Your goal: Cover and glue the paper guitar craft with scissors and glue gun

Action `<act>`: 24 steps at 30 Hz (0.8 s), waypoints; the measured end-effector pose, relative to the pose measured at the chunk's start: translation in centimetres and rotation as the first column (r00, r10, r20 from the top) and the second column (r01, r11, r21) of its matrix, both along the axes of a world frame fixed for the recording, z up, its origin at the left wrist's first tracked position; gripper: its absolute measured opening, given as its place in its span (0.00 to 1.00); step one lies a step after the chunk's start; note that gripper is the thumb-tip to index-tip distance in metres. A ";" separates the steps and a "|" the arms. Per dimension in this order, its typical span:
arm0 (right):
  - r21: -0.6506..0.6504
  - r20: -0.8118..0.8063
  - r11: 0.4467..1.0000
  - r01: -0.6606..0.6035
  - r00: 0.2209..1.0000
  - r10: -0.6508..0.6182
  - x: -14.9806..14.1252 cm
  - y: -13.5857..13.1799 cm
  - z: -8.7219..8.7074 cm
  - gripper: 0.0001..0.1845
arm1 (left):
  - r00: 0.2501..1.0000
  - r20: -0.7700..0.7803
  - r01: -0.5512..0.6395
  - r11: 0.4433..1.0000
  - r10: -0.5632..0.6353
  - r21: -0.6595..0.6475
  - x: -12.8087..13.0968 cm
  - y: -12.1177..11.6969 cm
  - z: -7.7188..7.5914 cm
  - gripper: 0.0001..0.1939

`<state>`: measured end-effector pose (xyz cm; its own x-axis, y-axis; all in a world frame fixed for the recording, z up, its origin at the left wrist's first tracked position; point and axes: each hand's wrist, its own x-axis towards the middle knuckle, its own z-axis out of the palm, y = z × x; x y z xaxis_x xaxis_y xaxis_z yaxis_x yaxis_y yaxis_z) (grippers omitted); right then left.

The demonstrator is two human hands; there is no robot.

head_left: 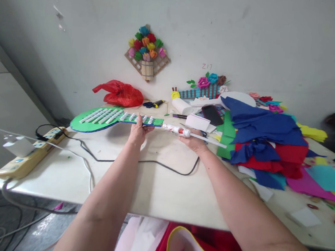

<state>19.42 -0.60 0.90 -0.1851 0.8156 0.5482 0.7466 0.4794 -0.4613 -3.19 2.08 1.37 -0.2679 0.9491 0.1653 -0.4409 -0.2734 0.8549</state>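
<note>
My left hand is closed on the narrow neck of a green guitar-shaped craft piece, thumb on top and fingers beneath. Its rounded end points left. The piece has a blue edge and rows of white strips and small white bits. In my right hand is a white and red hot glue gun. A pale glue stick sticks out of its back, to the right. The gun's nozzle is close to the neck's right end; I cannot tell whether they touch. A black cord hangs below the gun.
A yellow power strip lies at the left table edge, with cords around it. Behind are a red plastic bag, yellow-black pliers and a phone. Blue cloth-like sheets and coloured papers pile up at right.
</note>
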 end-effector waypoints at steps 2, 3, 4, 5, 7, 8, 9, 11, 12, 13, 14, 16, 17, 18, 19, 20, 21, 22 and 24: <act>-0.003 -0.009 1.000 -0.014 1.000 0.014 0.1 0.1 -0.1 0.09 | 1.000 0.005 -0.003 1.000 0.003 -0.002 0.0 0.0 0.0 0.21; -0.005 -0.015 1.000 -0.024 1.000 0.024 0.2 0.2 -0.1 0.09 | 1.000 0.005 0.000 1.000 0.000 0.000 0.0 0.0 0.0 0.20; -0.008 -0.022 0.999 -0.037 0.999 0.037 0.3 0.2 0.0 0.09 | 1.000 0.003 0.005 1.000 -0.005 0.004 0.0 0.0 0.0 0.20; -0.014 -0.033 0.999 -0.049 0.998 0.049 0.4 0.3 0.1 0.09 | 1.000 0.001 0.009 1.000 -0.009 0.007 0.0 0.0 0.0 0.20; -0.036 -0.077 0.996 -0.078 0.994 0.075 0.5 0.3 0.3 0.08 | 1.000 0.000 0.008 1.000 -0.008 0.008 0.0 -0.1 0.1 0.21; -0.050 -0.117 0.994 -0.095 0.989 0.088 0.6 0.3 0.4 0.07 | 1.000 0.000 0.004 1.000 -0.004 0.008 -0.1 -0.1 0.1 0.21; -0.067 -0.163 0.992 -0.108 0.982 0.096 0.6 0.3 0.5 0.07 | 1.000 -0.002 0.000 1.000 0.001 0.011 -0.1 0.0 0.1 0.21; -0.089 -0.254 0.989 -0.115 0.963 0.089 0.7 0.3 0.6 0.08 | 1.000 -0.008 -0.004 1.000 0.004 0.020 -0.1 0.0 0.0 0.21; -0.091 -0.291 0.990 -0.112 0.953 0.081 0.7 0.3 0.5 0.09 | 1.000 -0.013 0.000 1.000 0.001 0.025 -0.1 0.0 0.0 0.22; -0.089 -0.318 0.990 -0.109 0.945 0.076 0.7 0.3 0.5 0.09 | 1.000 -0.020 0.008 1.000 -0.008 0.030 -0.1 0.1 -0.1 0.22; -0.084 -0.337 0.990 -0.112 0.938 0.078 0.6 0.3 0.5 0.09 | 0.999 -0.029 0.020 0.999 -0.019 0.034 -0.1 0.1 -0.1 0.22; -0.079 -0.357 0.988 -0.130 0.929 0.094 0.5 0.4 0.3 0.08 | 0.998 -0.048 0.044 0.998 -0.042 0.040 0.0 0.0 -0.1 0.22; -0.085 -0.354 0.987 -0.138 0.930 0.100 0.4 0.3 0.2 0.07 | 0.997 -0.057 0.056 0.998 -0.053 0.043 0.0 0.0 0.0 0.22; -0.096 -0.345 0.985 -0.144 0.933 0.102 0.4 0.3 0.2 0.07 | 0.996 -0.064 0.063 0.997 -0.060 0.046 0.1 -0.1 0.0 0.22; -0.106 -0.337 0.984 -0.146 0.936 0.103 0.3 0.3 0.2 0.07 | 0.996 -0.067 0.067 0.997 -0.064 0.045 0.2 -0.2 0.1 0.22; -0.113 -0.324 0.983 -0.145 0.940 0.101 0.2 0.3 0.1 0.08 | 0.996 -0.068 0.069 0.997 -0.066 0.043 0.2 -0.2 0.1 0.22; -0.117 -0.306 0.983 -0.140 0.947 0.098 0.2 0.3 0.1 0.09 | 0.996 -0.065 0.069 0.997 -0.066 0.040 0.3 -0.3 0.1 0.21; -0.117 -0.282 0.984 -0.131 0.955 0.093 0.1 0.3 0.1 0.10 | 0.996 -0.060 0.067 0.997 -0.065 0.038 0.3 -0.3 0.2 0.21; -0.117 -0.218 0.987 -0.109 0.973 0.082 0.1 0.4 0.0 0.10 | 0.997 -0.047 0.062 0.997 -0.060 0.034 0.3 -0.3 0.1 0.21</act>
<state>19.51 -0.21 0.92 -0.1566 0.8653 0.4762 0.5789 0.4710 -0.6656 -2.87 1.79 1.51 -0.2010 0.9568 0.2102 -0.4182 -0.2779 0.8648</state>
